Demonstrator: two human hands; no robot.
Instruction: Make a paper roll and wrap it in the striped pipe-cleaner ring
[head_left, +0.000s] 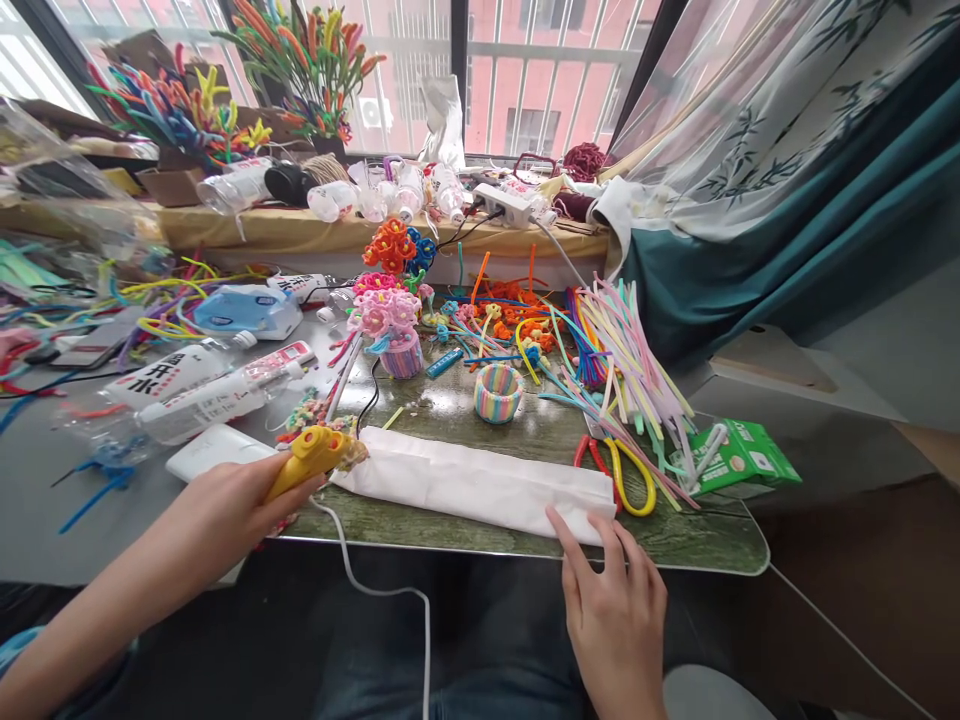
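Note:
My left hand (251, 495) is wrapped round a yellow glue gun (309, 458), whose nozzle end points right, at the left end of a folded white cloth or paper strip (472, 482). The strip lies along the table's front edge. My right hand (615, 595) rests its spread fingertips on the strip's right end and holds nothing. Just beyond the strip stands a small striped pastel ring-shaped cup (498, 392). A pot of pipe-cleaner flowers (401, 352) is behind it to the left. Scissors (632, 478) with red and yellow handles lie beside the strip's right end.
Plastic bottles (225, 398), a white power bank-like box (217, 452) and a tissue pack (247, 312) crowd the left. Bundled pipe cleaners (630, 350) and a green box (746, 455) lie right. A white cable (382, 588) hangs over the front edge.

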